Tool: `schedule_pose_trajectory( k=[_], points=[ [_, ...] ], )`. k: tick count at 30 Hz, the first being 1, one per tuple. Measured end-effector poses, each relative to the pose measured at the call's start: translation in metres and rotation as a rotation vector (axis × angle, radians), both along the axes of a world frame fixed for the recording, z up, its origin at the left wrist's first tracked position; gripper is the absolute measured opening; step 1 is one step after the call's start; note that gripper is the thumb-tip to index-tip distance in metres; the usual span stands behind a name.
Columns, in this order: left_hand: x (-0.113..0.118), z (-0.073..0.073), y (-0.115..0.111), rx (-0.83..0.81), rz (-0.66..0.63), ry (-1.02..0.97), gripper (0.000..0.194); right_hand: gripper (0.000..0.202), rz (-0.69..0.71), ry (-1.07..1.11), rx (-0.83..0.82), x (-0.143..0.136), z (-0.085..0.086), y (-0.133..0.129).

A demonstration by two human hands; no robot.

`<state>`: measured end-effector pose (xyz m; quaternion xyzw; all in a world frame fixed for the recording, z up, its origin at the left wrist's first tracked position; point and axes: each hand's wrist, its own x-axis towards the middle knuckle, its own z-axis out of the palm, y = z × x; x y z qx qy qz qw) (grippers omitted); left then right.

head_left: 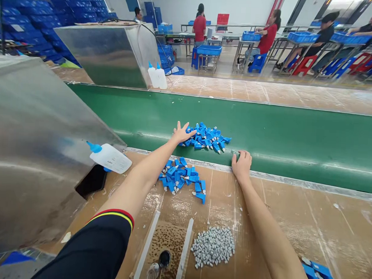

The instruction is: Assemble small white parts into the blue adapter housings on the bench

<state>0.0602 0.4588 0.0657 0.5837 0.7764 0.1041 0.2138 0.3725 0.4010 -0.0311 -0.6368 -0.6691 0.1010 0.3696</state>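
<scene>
My left hand, fingers spread, reaches to the left side of a heap of small blue plastic pieces with whitish ends on the green belt. Its fingertips are at the heap's edge. To the right of that heap, my right hand rests at the belt's near edge with its fingers loosely bent; I see nothing held in it. Between my arms, a second heap of the blue pieces lies on the cardboard-covered table. Nearer to me sits a pile of small grey pieces.
A white squeeze bottle with a blue cap lies beside a dark phone-like slab and a metal housing on the left. A small dark round container stands in front. More blue pieces lie lower right. People sit beyond the belt.
</scene>
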Motion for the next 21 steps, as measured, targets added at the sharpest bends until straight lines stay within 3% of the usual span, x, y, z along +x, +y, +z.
schedule_pose_trajectory(
  k=[2,5,8,11,14,17,19,21],
  points=[
    [0.015,0.002,0.018,-0.006,-0.035,0.03,0.09,0.034,0.069,0.005,0.023,-0.013,0.007,-0.003],
    [0.031,0.004,0.034,-0.04,-0.106,0.081,0.083,0.027,0.234,0.014,0.031,-0.054,0.013,0.0],
    [0.034,0.003,0.033,-0.055,-0.189,0.076,0.071,0.03,0.31,0.057,0.005,-0.103,0.014,0.014],
    [0.03,0.0,0.023,-0.026,-0.241,0.073,0.06,0.038,0.267,0.134,-0.039,-0.134,0.014,0.029],
    [0.031,0.002,0.01,0.005,-0.283,0.077,0.052,0.044,0.224,0.191,-0.078,-0.141,0.019,0.03],
    [0.045,0.013,-0.012,0.039,-0.352,0.078,0.048,0.043,0.203,0.185,-0.097,-0.133,0.032,0.012],
    [0.053,0.018,-0.025,0.067,-0.423,0.063,0.054,0.035,0.183,0.149,-0.104,-0.126,0.042,-0.001],
    [0.051,0.015,-0.023,0.091,-0.514,0.036,0.067,0.025,0.152,0.108,-0.112,-0.119,0.046,-0.004]
  ],
)
